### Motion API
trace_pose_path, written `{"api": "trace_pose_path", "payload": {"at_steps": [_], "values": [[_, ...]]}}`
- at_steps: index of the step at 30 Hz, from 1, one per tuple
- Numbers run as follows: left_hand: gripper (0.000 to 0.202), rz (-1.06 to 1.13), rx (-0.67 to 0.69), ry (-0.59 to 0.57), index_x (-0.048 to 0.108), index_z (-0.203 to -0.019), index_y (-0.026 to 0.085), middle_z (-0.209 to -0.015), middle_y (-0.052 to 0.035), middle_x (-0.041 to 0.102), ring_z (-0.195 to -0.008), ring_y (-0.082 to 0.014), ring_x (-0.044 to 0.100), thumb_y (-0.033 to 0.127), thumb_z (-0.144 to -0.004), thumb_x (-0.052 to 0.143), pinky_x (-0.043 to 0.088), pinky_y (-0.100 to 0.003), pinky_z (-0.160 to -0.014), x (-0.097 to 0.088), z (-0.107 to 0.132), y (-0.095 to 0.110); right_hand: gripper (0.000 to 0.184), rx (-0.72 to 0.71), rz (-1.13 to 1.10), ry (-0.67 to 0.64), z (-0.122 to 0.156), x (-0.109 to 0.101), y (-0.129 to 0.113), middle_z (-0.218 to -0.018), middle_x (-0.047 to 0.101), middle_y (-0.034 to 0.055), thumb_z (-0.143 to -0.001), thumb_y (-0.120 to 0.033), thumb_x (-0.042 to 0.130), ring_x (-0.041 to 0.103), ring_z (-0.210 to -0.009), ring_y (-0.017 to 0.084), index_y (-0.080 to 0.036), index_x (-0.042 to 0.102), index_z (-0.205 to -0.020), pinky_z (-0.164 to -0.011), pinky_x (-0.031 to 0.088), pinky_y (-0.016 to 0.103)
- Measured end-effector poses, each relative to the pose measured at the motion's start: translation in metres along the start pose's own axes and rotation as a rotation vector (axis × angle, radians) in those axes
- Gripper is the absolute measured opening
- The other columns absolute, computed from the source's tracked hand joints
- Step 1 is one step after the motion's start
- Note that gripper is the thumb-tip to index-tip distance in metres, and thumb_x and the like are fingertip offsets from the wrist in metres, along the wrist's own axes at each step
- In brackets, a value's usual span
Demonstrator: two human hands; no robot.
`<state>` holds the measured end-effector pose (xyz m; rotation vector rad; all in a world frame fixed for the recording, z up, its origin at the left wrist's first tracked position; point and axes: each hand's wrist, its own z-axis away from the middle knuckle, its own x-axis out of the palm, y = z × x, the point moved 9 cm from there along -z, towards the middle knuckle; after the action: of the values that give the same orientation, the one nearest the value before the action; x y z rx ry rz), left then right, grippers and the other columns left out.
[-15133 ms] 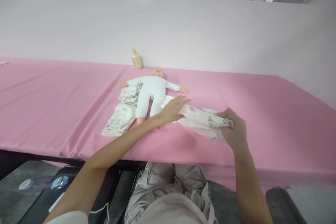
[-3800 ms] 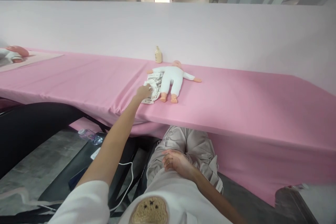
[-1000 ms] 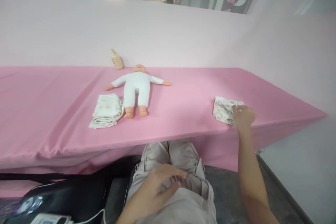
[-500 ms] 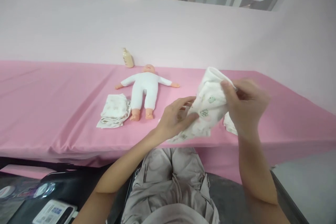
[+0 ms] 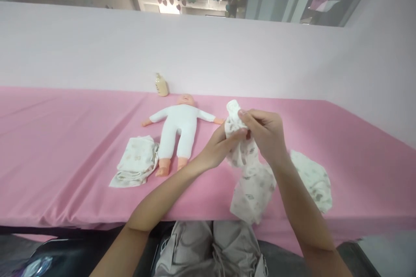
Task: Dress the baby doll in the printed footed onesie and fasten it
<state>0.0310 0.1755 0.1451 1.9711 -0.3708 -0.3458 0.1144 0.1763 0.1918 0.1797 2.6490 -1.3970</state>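
Note:
Both hands hold a white baby garment (image 5: pixel 253 190) with small printed motifs, lifted over the pink-covered table. Its upper part is bunched between my fingers and the rest hangs down towards the table's front edge. My left hand (image 5: pixel 218 147) is closed round the bunched part from the left. From the right, my right hand (image 5: pixel 266 132) pinches the cloth just below its upper end. A baby doll (image 5: pixel 180 125) in a white suit lies on its back to the left of my hands, arms spread. The doll's right-side hand lies close behind my left hand.
Folded white printed cloths (image 5: pixel 136 158) lie left of the doll's legs. Another printed cloth (image 5: pixel 313 181) lies crumpled beside my right forearm. A pump bottle (image 5: pixel 161 85) stands at the back by the white wall (image 5: pixel 97 47). The pink sheet (image 5: pixel 65 138) covers the table.
Both hands have drawn together and a little left, gathering the garment that was stretched between them. Its lower part now hangs down. The view has tilted up slightly.

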Motion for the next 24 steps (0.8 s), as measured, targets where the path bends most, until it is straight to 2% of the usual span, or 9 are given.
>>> {"api": "trace_pose_path", "payload": {"at_steps": [5,9,13,15,17,19,21,22,24], "values": [[0.036,-0.086,-0.046,0.12,0.051,-0.071,0.016,-0.067,-0.0004,0.055,-0.064,-0.0125,0.054,0.047,-0.089,0.044,0.044,-0.025,-0.06,-0.034,-0.034,-0.019,0.042,-0.027,0.012,0.093,-0.035,0.0,0.025,-0.048,0.035,-0.004,-0.082,-0.039,0.057,0.035,-0.045,0.006,-0.017,0.043,-0.051,-0.042,0.03,0.021],[0.038,-0.315,-0.016,0.306,0.048,-0.063,0.016,-0.057,0.0015,0.05,-0.056,-0.0109,0.048,0.042,-0.09,0.042,0.039,-0.024,-0.054,-0.08,-0.046,-0.029,0.046,-0.066,0.056,0.252,-0.055,-0.018,0.043,-0.05,0.027,-0.0044,-0.083,-0.042,0.056,0.029,-0.046,0.006,-0.018,0.035,-0.05,-0.042,0.026,0.022],[0.016,-0.535,0.13,0.455,0.062,-0.082,0.016,-0.08,-0.0006,0.064,-0.076,-0.014,0.058,0.024,-0.084,0.049,0.044,-0.025,-0.072,-0.122,-0.046,-0.017,0.041,0.008,0.054,0.308,-0.069,-0.032,0.072,-0.051,0.026,-0.0049,-0.079,-0.044,0.06,0.029,-0.048,0.007,-0.018,0.041,-0.053,-0.043,0.026,0.022],[0.02,-0.643,0.141,0.528,0.064,-0.095,0.016,-0.093,-0.0019,0.067,-0.086,-0.0157,0.06,0.02,-0.081,0.051,0.044,-0.025,-0.079,-0.141,-0.042,-0.012,0.037,0.067,0.052,0.285,-0.074,-0.034,0.088,-0.051,0.028,-0.0051,-0.077,-0.044,0.062,0.031,-0.048,0.008,-0.018,0.047,-0.055,-0.043,0.027,0.023],[0.028,-0.75,0.1,0.58,0.064,-0.103,0.017,-0.099,-0.0023,0.067,-0.084,-0.0157,0.06,0.019,-0.078,0.051,0.045,-0.025,-0.077,-0.158,-0.039,-0.01,0.038,0.088,0.088,0.282,-0.076,-0.035,0.098,-0.05,0.03,-0.0052,-0.076,-0.044,0.063,0.032,-0.047,0.008,-0.018,0.047,-0.054,-0.044,0.027,0.023],[0.033,-0.844,0.07,0.596,0.064,-0.108,0.019,-0.102,-0.002,0.068,-0.078,-0.0147,0.06,0.018,-0.077,0.052,0.045,-0.025,-0.073,-0.167,-0.038,-0.009,0.039,0.07,0.183,0.311,-0.077,-0.039,0.099,-0.049,0.033,-0.0048,-0.077,-0.045,0.062,0.033,-0.047,0.008,-0.018,0.046,-0.052,-0.045,0.028,0.024],[0.035,-0.89,0.074,0.573,0.063,-0.11,0.02,-0.102,-0.0015,0.068,-0.074,-0.0137,0.06,0.017,-0.077,0.051,0.045,-0.025,-0.072,-0.166,-0.038,-0.008,0.038,0.025,0.334,0.333,-0.076,-0.04,0.094,-0.051,0.041,-0.0033,-0.077,-0.046,0.062,0.04,-0.05,0.01,-0.019,0.049,-0.053,-0.05,0.034,0.025],[0.034,-0.89,0.083,0.553,0.063,-0.11,0.02,-0.101,-0.0013,0.068,-0.074,-0.0135,0.06,0.017,-0.078,0.051,0.045,-0.025,-0.073,-0.162,-0.039,-0.007,0.035,-0.009,0.412,0.317,-0.076,-0.037,0.089,-0.056,0.047,-0.0018,-0.076,-0.046,0.063,0.045,-0.056,0.012,-0.019,0.052,-0.057,-0.054,0.038,0.027],[0.031,-0.842,0.109,0.49,0.063,-0.109,0.02,-0.1,-0.0016,0.068,-0.078,-0.0143,0.061,0.019,-0.081,0.05,0.045,-0.025,-0.075,-0.149,-0.042,-0.006,0.029,-0.095,0.519,0.18,-0.076,-0.018,0.081,-0.076,0.06,0.0026,-0.072,-0.048,0.066,0.055,-0.075,0.018,-0.02,0.06,-0.073,-0.068,0.043,0.032]]}}
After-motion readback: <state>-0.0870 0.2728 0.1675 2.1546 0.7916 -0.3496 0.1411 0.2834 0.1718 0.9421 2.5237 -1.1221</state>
